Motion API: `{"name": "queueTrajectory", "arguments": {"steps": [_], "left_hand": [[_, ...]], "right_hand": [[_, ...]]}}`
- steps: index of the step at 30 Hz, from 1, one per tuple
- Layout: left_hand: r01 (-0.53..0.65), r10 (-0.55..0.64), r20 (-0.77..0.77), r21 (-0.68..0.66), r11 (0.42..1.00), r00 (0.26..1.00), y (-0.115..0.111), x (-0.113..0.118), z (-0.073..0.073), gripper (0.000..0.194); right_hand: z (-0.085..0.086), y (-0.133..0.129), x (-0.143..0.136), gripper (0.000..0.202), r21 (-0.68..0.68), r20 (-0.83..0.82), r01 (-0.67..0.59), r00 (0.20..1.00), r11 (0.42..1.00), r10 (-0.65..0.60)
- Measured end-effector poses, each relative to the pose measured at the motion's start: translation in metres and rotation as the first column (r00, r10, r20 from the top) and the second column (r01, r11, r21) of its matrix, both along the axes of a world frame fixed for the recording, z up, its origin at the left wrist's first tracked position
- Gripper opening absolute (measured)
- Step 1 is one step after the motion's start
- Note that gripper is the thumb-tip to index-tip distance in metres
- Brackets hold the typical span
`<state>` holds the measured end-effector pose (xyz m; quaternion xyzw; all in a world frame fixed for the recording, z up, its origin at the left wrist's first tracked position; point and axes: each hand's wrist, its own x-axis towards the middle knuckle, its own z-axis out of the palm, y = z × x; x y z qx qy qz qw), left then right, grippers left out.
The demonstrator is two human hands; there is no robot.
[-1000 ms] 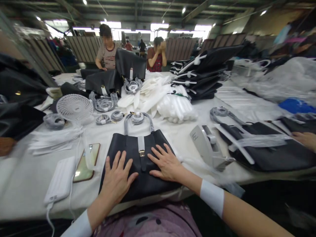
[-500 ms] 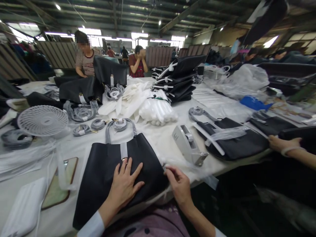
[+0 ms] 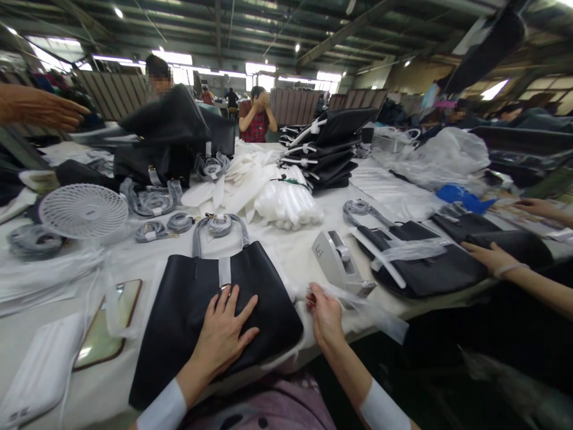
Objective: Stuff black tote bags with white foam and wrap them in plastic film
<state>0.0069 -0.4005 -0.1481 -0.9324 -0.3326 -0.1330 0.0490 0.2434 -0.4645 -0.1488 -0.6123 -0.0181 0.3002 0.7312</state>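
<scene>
A black handbag (image 3: 264, 298) lies flat in front of me, its wrapped handles (image 3: 244, 230) stretched away from me. My left hand (image 3: 226, 331) rests on it with fingers spread, the fingertips at the metal clasp below a white strip (image 3: 224, 272). Just off the bag's right side, my right hand (image 3: 326, 313) is closed in a pinch on a translucent plastic strip (image 3: 380, 316), which trails to the right past the table edge. A grey tape dispenser (image 3: 333, 257) stands beyond that hand.
Left are a white fan (image 3: 83, 210), a phone (image 3: 110, 322) and a white power bank (image 3: 42, 364). Foam pieces (image 3: 286, 200) and stacked black bags (image 3: 331, 149) lie ahead. At right, a co-worker's hand (image 3: 492, 257) touches another bag (image 3: 430, 263); another person's hand (image 3: 42, 107) reaches in upper left.
My right hand has moved slightly right and up, away from the bag's edge, with the strip. My left hand stays put. A hand has appeared upper left; a bag there has been lifted and tilted.
</scene>
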Motion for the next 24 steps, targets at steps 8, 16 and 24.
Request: {"name": "queueTrajectory", "arguments": {"steps": [8,16,24], "left_hand": [[0.006,-0.006,0.039,-0.006,1.000,0.999,0.000,-0.001,-0.002,0.062],[0.011,-0.011,0.051,-0.005,1.000,0.999,0.001,-0.002,-0.006,0.063],[0.009,-0.006,0.076,-0.032,0.999,0.997,0.002,-0.003,-0.009,0.066]], "right_hand": [[0.022,0.003,0.030,0.031,0.084,0.219,0.134,0.964,0.987,-0.150],[0.070,0.008,0.059,0.028,0.176,0.330,0.107,0.930,0.979,-0.161],[0.054,-0.025,0.047,0.056,0.141,0.084,0.036,0.995,0.989,-0.048]]}}
